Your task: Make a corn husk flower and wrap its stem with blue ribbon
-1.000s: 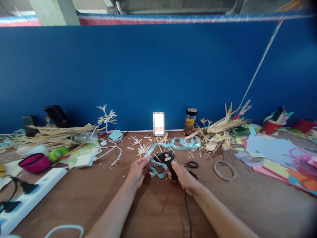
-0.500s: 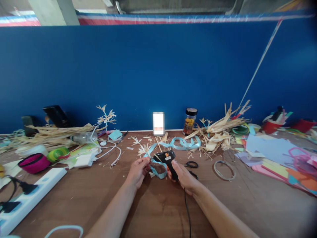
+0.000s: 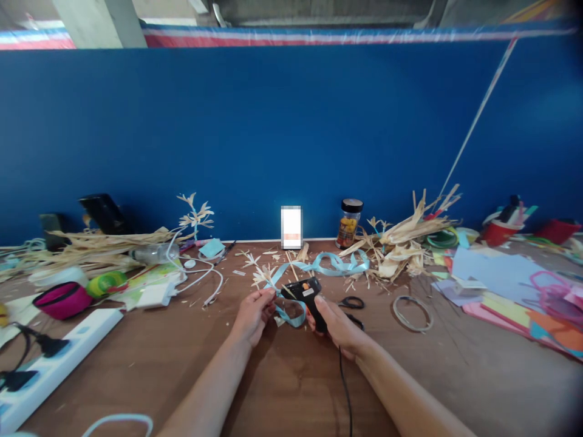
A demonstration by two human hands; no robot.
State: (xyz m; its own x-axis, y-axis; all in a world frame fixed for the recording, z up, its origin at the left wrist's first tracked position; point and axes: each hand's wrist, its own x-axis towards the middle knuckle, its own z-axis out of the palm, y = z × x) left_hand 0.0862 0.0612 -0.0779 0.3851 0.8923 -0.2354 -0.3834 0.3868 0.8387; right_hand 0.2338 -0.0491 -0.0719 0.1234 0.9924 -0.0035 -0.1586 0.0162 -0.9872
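My right hand (image 3: 334, 325) is wrapped round the grip of a black hot glue gun (image 3: 307, 291), its cord trailing down the table. The gun's nozzle points left, close to the fingertips of my left hand (image 3: 255, 315). Those fingers pinch the stem of a flower sprig (image 3: 264, 276) with pale dried-husk petals. Light blue ribbon (image 3: 296, 315) runs from the stem, loops beneath the gun and stretches away in curls at the back. Whether the nozzle touches the stem I cannot tell.
Behind stand a jar (image 3: 350, 224) and a finished-looking husk sprig (image 3: 195, 215). Dried husks (image 3: 405, 243) lie right, beside a wire coil (image 3: 412, 314) and coloured paper (image 3: 501, 273). A white power strip (image 3: 59, 364) is at left, with a pink pouch (image 3: 62, 300). Scissors (image 3: 353, 303) lie behind my right hand.
Hardly anything differs. The glue gun has shifted very slightly left at its nozzle; both hands keep their holds.
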